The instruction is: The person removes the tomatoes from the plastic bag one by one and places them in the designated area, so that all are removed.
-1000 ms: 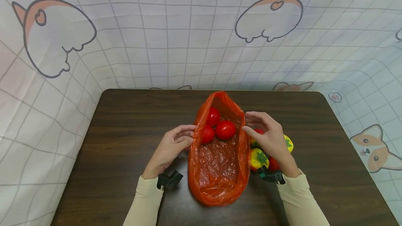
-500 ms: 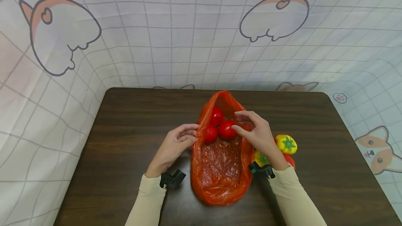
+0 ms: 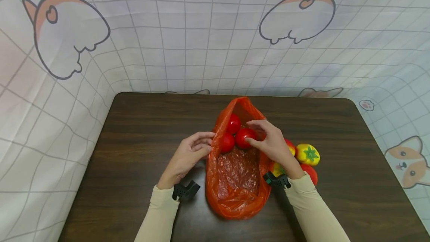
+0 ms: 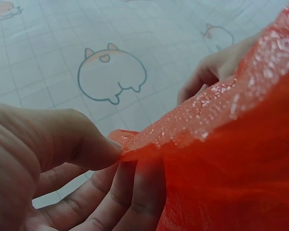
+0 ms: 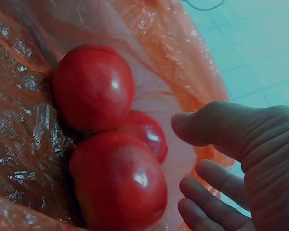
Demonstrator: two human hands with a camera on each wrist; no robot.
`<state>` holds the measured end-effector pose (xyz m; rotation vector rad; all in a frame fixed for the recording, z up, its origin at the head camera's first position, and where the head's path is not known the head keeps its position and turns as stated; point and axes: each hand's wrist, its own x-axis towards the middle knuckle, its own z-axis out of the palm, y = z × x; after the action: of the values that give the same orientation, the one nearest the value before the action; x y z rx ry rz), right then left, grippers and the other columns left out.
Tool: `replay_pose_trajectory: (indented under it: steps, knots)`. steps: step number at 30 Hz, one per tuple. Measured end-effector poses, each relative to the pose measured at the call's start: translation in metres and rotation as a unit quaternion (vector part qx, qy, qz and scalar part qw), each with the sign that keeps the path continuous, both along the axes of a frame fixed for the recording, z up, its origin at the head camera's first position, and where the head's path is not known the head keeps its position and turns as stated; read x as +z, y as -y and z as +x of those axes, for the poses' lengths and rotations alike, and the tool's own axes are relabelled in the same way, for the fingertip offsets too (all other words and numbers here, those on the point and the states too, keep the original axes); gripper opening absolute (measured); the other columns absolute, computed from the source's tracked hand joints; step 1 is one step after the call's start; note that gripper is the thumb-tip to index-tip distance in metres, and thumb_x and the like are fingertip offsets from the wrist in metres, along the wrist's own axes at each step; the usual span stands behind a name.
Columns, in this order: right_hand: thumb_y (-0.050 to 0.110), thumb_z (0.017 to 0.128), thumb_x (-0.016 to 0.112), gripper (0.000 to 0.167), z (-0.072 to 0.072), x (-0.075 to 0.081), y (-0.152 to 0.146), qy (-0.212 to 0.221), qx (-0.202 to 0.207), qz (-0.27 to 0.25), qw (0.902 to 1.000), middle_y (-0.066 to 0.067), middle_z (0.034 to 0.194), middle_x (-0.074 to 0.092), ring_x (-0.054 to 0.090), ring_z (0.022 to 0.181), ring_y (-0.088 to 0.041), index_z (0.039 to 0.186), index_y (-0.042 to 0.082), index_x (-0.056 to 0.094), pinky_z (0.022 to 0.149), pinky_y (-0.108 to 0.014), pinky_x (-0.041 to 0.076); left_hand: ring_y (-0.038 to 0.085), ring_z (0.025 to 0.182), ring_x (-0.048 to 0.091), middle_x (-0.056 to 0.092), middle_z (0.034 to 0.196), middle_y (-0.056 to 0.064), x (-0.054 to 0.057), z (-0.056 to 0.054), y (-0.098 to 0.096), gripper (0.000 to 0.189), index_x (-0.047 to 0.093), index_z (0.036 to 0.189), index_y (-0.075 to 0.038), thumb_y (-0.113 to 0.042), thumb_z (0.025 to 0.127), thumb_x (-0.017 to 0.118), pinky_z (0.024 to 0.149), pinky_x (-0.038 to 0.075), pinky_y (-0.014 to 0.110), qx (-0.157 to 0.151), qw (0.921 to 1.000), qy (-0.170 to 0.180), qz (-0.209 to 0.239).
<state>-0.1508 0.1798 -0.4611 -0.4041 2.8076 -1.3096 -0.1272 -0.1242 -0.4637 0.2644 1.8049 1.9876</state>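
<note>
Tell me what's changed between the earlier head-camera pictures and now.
The right hand has moved left, from the right rim of the orange bag to over its opening, close to the red fruits inside; it holds nothing. Whether it had gripped the rim is unclear. Unchanged: the left hand pinches the left rim, and three red fruits lie inside.

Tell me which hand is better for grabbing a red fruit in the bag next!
Probably the right hand: it holds nothing and is close to the red fruits inside the bag. The left hand is busy pinching the bag's edge.
</note>
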Motion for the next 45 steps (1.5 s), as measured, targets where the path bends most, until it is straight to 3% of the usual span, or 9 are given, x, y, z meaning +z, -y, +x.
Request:
replay_pose_trajectory:
  steps: [12,25,45]
  knots:
    - [0.007,0.09,0.079,0.05,-0.003,-0.01,-0.003,0.023,0.006,0.019,0.9995,-0.015,0.137,0.064,0.064,0.125,-0.035,0.137,0.007,0.062,0.105,-0.052,0.055,0.013,0.1,0.069,0.062,0.123,0.013,0.001,0.0,-0.001,0.041,0.057,0.141,-0.014,-0.011,0.1,0.064,0.083,0.062,0.025,0.005,1.0,0.007,-0.005]
    - [0.023,0.086,0.085,0.062,-0.007,-0.012,-0.005,0.072,0.012,0.047,0.9962,-0.016,0.141,0.062,0.065,0.124,-0.037,0.14,0.01,0.059,0.104,-0.054,0.056,0.012,0.098,0.069,0.062,0.122,0.012,-0.001,0.0,0.0,0.04,0.058,0.14,-0.013,-0.013,0.1,0.064,0.082,0.061,0.025,0.003,1.0,0.006,-0.001]
    - [0.024,0.082,0.089,0.063,-0.007,-0.014,-0.005,0.063,0.038,0.059,0.9955,-0.015,0.132,0.064,0.068,0.117,-0.035,0.137,0.011,0.061,0.099,-0.053,0.059,0.013,0.101,0.069,0.062,0.123,0.013,-0.001,0.0,0.002,0.04,0.058,0.14,-0.014,-0.013,0.101,0.064,0.085,0.062,0.028,0.006,0.9998,0.01,-0.013]
